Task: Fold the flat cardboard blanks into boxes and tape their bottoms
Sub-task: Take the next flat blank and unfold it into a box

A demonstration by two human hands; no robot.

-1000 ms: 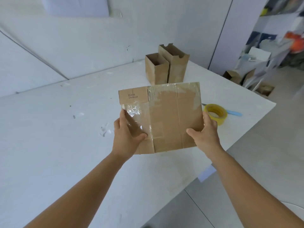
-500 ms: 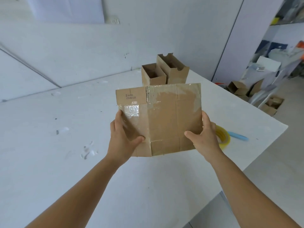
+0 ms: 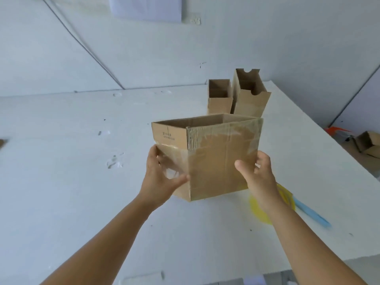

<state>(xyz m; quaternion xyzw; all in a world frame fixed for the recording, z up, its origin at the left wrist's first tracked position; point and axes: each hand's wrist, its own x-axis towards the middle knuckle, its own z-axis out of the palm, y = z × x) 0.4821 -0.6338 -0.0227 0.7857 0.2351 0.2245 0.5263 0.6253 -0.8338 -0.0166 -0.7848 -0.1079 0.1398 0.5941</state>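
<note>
Box (image 3: pixel 207 157) half-opened into a skewed tube, held above the table (image 3: pixel 61 182); left hand (image 3: pixel 162 177) grips its left wall, right hand (image 3: pixel 259 175) its right edge, thumbs in front, fingers curled behind. Risk: uneven squeeze or old glossy tape could collapse it flat or tear a crease. Bottom flaps hidden; yellow tape roll (image 3: pixel 265 210) partly behind right forearm.

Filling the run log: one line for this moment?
left hand grips box | right hand grips box | box open, off table | tape on table
</note>
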